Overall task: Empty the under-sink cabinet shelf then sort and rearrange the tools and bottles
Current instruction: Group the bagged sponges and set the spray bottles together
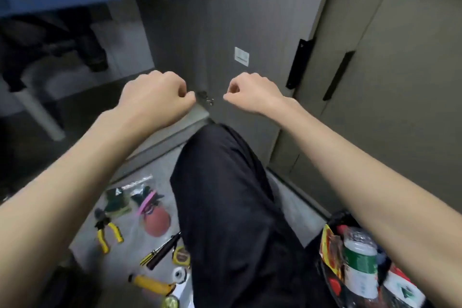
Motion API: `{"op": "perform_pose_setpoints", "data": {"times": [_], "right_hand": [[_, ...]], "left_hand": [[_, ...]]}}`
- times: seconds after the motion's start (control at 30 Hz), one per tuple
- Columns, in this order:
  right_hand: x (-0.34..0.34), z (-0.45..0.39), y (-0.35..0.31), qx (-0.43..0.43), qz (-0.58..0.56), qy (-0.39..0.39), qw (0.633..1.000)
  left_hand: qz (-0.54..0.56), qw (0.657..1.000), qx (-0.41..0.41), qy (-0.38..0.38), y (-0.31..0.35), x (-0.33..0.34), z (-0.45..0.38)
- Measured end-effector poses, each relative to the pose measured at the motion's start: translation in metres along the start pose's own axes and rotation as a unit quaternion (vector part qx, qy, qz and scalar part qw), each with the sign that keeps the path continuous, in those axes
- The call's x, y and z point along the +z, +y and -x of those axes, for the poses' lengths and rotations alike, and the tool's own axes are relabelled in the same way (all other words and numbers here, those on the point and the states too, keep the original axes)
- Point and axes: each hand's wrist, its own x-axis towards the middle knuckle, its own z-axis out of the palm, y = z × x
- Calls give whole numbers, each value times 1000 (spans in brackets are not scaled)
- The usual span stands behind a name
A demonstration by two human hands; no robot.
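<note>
On the floor at the bottom left, close to the person, lie the tools: yellow-handled pliers (107, 231), a dark screwdriver (162, 250), a tape measure (181, 255), a white roll of tape (179, 274) and another yellow-handled tool (152, 284). Just behind them are clear plastic bags (135, 197) with small dark things inside, and a reddish round object (158, 222) beside the bags. At the bottom right, partly under the right forearm, bottles stand together; one bottle (360, 260) has a green and white label and a clear cap, with colourful packages around it. Between these two groups rises the person's knee in dark trousers (225, 195).

Both bare forearms stretch forward over the knee, well apart from the things on the floor. The left hand (157, 97) is clenched, knuckles up, the thumb tucked against the fingers, and holds nothing that I can see. The right hand (252, 95) is also curled into a loose fist, empty, its wrist bent a little. The two fists are near each other, at the same height, with a small gap between.

Behind the gap a metal hinge (206, 97) shows on the open grey cabinet door (237, 20). Farther right are closed doors with black handles (300, 64).
</note>
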Motion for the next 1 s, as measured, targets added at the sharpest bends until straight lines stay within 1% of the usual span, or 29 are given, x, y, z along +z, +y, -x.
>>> {"op": "perform_pose_setpoints", "data": {"times": [0.1,0.23,0.37,0.43,0.5,0.57,0.67,0.73,0.83,1.0], "right_hand": [[13,-37,-68,-52,10,-53,997],[43,-67,-136,-110,30,-105,988],[101,-79,-174,-139,82,-182,970],[136,-78,-178,-143,103,-215,961],[175,-73,-172,-136,106,-253,952],[213,-70,-157,-118,100,-283,946],[258,-65,-117,-71,97,-299,947],[281,-65,-85,-30,96,-306,947],[308,-70,-39,29,87,-296,951],[347,-92,6,69,83,-254,961]], "left_hand": [[-51,993,-79,-67,-70,3,13],[-86,970,-154,-166,-139,28,37],[-43,938,-238,-247,-189,69,67],[-35,918,-256,-301,-204,93,80],[-24,903,-255,-343,-212,116,92],[-21,895,-253,-367,-218,139,101],[-35,890,-238,-387,-222,172,112],[-25,888,-238,-392,-225,197,115],[-4,882,-254,-398,-232,236,115],[59,873,-302,-378,-251,295,108]]}}
